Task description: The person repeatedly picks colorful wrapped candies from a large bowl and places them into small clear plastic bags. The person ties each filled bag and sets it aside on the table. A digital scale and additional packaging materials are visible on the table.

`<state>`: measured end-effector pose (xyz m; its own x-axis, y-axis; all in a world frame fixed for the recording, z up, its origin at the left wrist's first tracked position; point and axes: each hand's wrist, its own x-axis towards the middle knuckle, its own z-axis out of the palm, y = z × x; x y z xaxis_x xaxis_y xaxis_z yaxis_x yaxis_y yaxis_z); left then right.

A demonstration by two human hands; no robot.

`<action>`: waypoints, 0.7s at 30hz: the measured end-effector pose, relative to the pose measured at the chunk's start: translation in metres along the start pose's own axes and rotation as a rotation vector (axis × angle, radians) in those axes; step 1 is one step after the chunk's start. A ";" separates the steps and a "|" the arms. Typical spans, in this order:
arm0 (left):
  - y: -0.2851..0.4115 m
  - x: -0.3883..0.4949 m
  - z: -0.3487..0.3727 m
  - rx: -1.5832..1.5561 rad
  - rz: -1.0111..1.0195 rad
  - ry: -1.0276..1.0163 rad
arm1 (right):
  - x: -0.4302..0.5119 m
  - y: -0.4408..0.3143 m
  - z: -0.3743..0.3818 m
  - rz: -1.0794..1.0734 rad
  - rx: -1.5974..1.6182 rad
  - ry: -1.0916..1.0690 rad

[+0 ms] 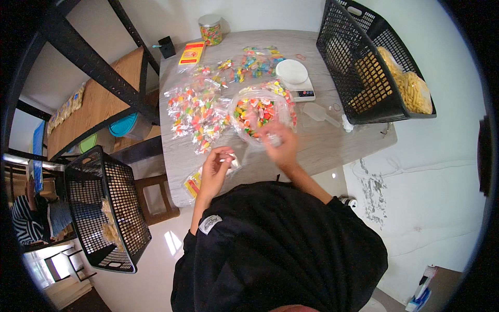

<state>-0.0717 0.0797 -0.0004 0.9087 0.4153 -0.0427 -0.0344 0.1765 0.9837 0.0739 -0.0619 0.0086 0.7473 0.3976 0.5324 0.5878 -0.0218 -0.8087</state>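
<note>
My left hand [218,167] is closed on a small clear plastic bag [234,163] near the table's front edge. Blurred by motion, my right hand [281,144] is over the near rim of a large clear bag [286,123] full of colorful wrapped candies [257,111]; whether it holds a candy cannot be told. Left of that bag lies a pile of small filled candy packets [195,109]. More packets with blue and yellow candies [257,64] lie behind. A yellow-and-red package [193,184] is partly hidden by my left hand.
A white kitchen scale [302,93], a clear plastic scoop [317,113] and a black plastic crate [351,78] stand or lie to the right. At the back are a candy jar [211,31] and a black holder [167,47]. Another crate [105,210] is left; a person in stripes [25,222] is beyond.
</note>
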 end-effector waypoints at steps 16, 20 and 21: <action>-0.015 0.002 -0.006 -0.036 0.002 0.166 | -0.008 -0.017 0.048 -0.177 0.019 -0.422; -0.019 0.002 -0.010 0.004 0.018 0.168 | -0.013 -0.012 0.050 -0.076 0.092 -0.471; -0.020 0.002 -0.011 0.016 0.009 0.172 | -0.013 -0.011 0.050 -0.059 0.106 -0.483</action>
<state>-0.0740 0.0872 -0.0221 0.8237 0.5636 -0.0622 -0.0339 0.1584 0.9868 0.0422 -0.0208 -0.0018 0.4703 0.7754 0.4215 0.5708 0.0971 -0.8154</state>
